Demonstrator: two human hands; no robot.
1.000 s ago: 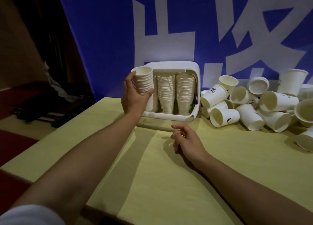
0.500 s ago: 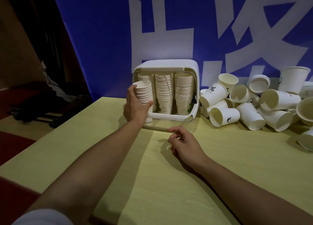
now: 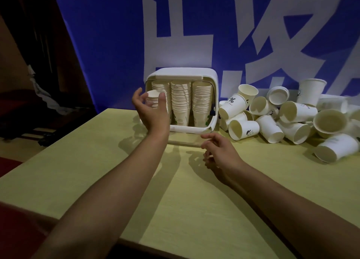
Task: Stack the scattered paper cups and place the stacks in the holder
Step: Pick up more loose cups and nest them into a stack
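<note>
A white cup holder [image 3: 181, 72] stands at the table's far edge with its front open and three tall cup stacks [image 3: 181, 100] inside. My left hand [image 3: 153, 114] curls its fingers and thumb round a short stack of cups [image 3: 153, 96] at the holder's left opening, in front of the left tall stack. The stack's lower part is hidden behind my palm. My right hand [image 3: 218, 151] hovers low over the table in front of the holder, fingers loosely curled, holding nothing. Scattered paper cups [image 3: 292, 114] lie in a pile right of the holder.
The yellow table [image 3: 194, 200] runs from the holder toward me. A blue banner [image 3: 109, 44] with white characters hangs right behind the holder and cups. A flat strip [image 3: 183, 143] lies on the table before the holder. Dark floor and clutter lie to the left.
My left hand lowered the short stack from the holder's top corner to its left opening and turned palm inward. My right hand slid slightly right and lifted.
</note>
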